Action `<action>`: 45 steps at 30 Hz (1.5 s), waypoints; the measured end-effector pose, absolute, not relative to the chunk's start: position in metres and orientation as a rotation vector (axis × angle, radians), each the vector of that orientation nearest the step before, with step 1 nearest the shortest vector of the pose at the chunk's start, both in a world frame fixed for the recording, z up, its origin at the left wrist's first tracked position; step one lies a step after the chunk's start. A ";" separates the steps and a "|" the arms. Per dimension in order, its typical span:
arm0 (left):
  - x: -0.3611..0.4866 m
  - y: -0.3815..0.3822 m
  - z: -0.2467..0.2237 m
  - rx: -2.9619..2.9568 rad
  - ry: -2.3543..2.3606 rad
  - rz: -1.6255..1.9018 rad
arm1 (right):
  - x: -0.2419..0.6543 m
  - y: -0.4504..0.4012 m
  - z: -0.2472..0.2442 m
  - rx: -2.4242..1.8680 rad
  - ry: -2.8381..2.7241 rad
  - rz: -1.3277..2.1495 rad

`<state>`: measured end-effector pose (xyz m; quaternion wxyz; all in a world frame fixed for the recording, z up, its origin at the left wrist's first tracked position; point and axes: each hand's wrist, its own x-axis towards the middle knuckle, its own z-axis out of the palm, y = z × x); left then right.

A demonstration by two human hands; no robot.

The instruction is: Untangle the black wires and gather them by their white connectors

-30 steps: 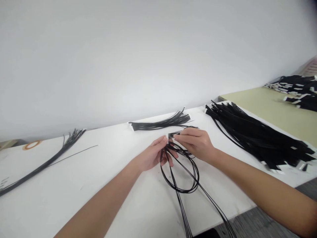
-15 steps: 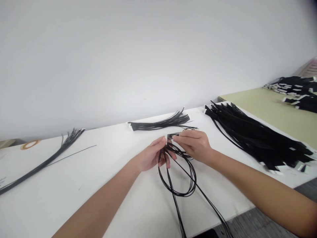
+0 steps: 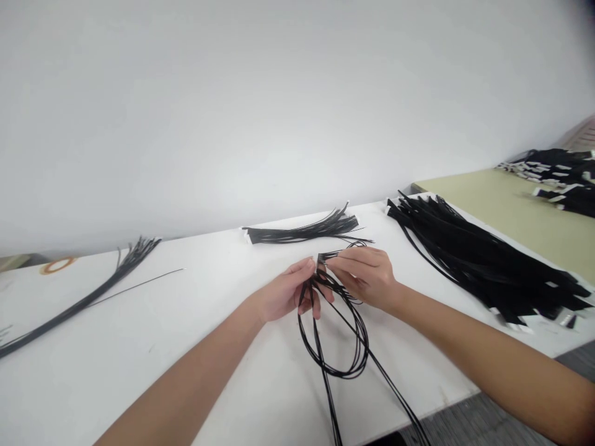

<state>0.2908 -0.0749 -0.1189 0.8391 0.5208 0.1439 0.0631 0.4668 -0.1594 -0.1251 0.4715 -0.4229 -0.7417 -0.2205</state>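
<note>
Several thin black wires hang in a loop below my hands, and their lower ends trail over the front of the table. My left hand is closed on a small connector where the wires come together; its fingers hide most of it. Close to its right, my right hand pinches thin wires at the connector's edge. The fingertips of both hands nearly meet. What exactly lies between the right fingertips is too small to make out beyond the wire ends.
A short black wire bundle with white ends lies behind my hands. A large pile of black wire bundles lies to the right. At left are a long wire bundle, a single wire and a tape ring. More bundles rest on the yellowish table.
The view has shifted slightly. Both hands keep their hold and stay close together, and the wire loop hangs a little lower in the picture.
</note>
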 end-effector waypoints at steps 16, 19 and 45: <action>0.292 -0.079 -0.115 1.116 0.341 0.117 | 0.471 -0.163 -0.112 -1.100 -1.916 -0.777; 0.292 -0.079 -0.115 1.129 0.339 0.115 | 0.471 -0.162 -0.116 -1.064 -1.919 -0.733; 0.294 -0.073 -0.113 0.744 0.621 0.527 | 0.487 -0.165 -0.107 -0.913 -1.898 -0.889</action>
